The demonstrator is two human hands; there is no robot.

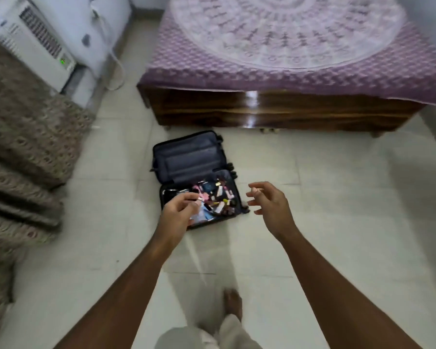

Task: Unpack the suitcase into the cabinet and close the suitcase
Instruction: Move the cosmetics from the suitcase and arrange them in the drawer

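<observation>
Two bare arms stretched forward and down over a pale tiled floor (pixel 337 222). Left hand (pixel 178 210) held in the air in front of the near half of the suitcase, fingers loosely curled, gripping nothing that can be made out. Right hand (pixel 269 202) just right of the suitcase, released, fingers spread and gently bent, also holding nothing.

Past the hands, a small dark suitcase (pixel 191 157) lying open flat on the floor — far half showing bare dark lining, near half crowded with a jumble of small items (pixel 219 197) in pink, white, black and blue, too blurred to name singly. Wheels visible along its right edge.

Beyond the suitcase, a wooden bed (pixel 275 109) with a glossy dark base, spread with a purple cover (pixel 287 71) bearing a large pale circular pattern. At far left, a white cooler (pixel 35 46) with a green light, and nearer, brown patterned fabric (pixel 18 147) in folds. At the bottom edge, one bare foot (pixel 233 303) — below a light trouser leg (pixel 227 333).
</observation>
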